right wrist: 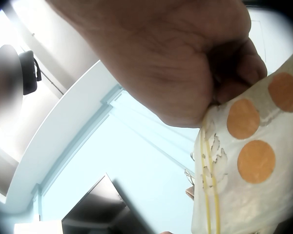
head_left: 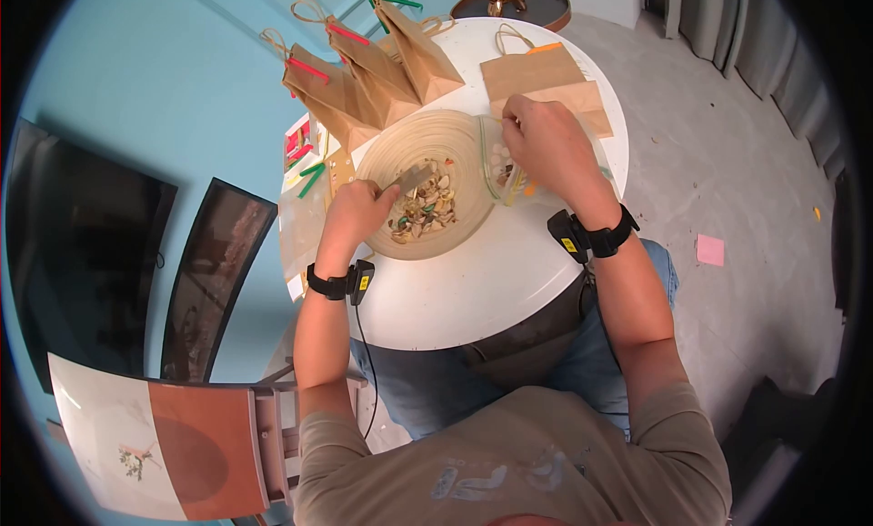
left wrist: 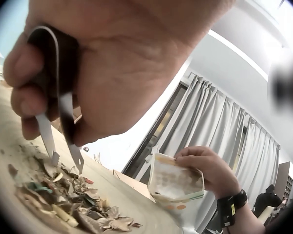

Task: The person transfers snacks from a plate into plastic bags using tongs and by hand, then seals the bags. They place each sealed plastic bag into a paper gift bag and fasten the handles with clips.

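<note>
In the head view my left hand (head_left: pixel 353 219) is over the left side of a round, pale wooden tray (head_left: pixel 400 140). It pinches wide metal tweezers (left wrist: pixel 65 109), whose two tips stand apart right at a heap of dried, leaf-like pieces (left wrist: pixel 83 202) in brown, cream and green. My right hand (head_left: pixel 552 146) grips the edge of a zip bag (right wrist: pixel 256 163) with orange dots, beside the tray's right rim. The bag's mouth gapes toward the tray in the left wrist view, and some small pieces show inside it.
Several brown paper bags (head_left: pixel 391 71) with coloured strips stand at the back of the white table (head_left: pixel 455 303). Another paper bag (head_left: pixel 536 76) lies behind my right hand. Green and red strips (head_left: pixel 311 176) lie at the left edge. A pink note (head_left: pixel 710 250) is on the floor.
</note>
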Available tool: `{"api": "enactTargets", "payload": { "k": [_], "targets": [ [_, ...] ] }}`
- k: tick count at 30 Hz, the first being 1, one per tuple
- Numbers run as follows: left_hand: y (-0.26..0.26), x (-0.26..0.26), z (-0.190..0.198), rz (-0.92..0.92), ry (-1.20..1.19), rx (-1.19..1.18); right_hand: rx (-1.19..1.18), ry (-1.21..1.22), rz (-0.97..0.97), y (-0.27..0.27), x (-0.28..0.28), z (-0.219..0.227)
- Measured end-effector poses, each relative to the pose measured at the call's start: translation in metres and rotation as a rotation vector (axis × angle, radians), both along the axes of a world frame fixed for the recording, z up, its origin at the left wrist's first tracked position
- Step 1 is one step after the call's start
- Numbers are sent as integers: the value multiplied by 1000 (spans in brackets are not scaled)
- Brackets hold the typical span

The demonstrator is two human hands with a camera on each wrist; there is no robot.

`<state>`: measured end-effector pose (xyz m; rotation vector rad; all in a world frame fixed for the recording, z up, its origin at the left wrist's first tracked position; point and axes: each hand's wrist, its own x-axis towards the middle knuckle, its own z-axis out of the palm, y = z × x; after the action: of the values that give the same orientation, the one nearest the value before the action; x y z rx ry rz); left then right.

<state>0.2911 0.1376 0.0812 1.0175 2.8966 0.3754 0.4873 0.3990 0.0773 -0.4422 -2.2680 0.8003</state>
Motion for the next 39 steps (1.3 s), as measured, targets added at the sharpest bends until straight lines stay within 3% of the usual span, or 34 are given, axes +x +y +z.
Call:
{"api": "enactTargets", "payload": {
  "k": [5,7,11,16,25,39],
  "targets": [
    [-32,-13,-10,31,-141,15,11,0,4,0,-2,-1],
    [-38,-2,1,75,-310,12,0,-34,8,-1,-2,1],
    [-45,12,-3,46,-393,85,2,-31,14,-3,-4,-2],
    [-45,23,-14,-103,-287,155,4,-63,-7,-2,-6,-4],
    [-37,54,-8,-144,-19,74,13,-46,3,-2,-5,-4],
    [-42,46,-19,-139,-12,179,19,-52,1,1,-5,-6]
  ]
}}
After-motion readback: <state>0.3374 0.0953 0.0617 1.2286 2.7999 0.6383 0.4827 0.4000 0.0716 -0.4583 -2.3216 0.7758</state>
